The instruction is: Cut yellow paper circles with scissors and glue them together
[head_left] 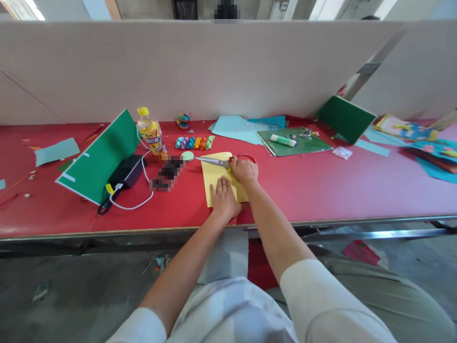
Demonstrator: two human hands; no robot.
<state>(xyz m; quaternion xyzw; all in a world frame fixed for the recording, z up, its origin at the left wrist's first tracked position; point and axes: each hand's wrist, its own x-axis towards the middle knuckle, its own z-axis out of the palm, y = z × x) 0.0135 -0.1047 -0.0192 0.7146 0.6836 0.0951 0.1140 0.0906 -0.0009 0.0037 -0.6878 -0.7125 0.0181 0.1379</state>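
A sheet of yellow paper (210, 183) lies on the red tabletop in front of me. My left hand (224, 197) rests flat on its lower part, fingers stretched out. Over the upper right of the sheet, my right hand (245, 170) is closed around red-handled scissors (214, 161). Their long metal blades point left across the top of the paper, and the hand partly hides the handle. Just left of the blade tips sits a small pale green disc (187, 156).
Leftward stand a drink bottle (153, 136), a green board (103, 159), a black box (128, 169) and a white cable (134, 207). Behind are colourful folded pieces (194, 143) and light blue paper (233, 128). A glue stick (283, 140) lies on a green sheet (307, 146) to the right.
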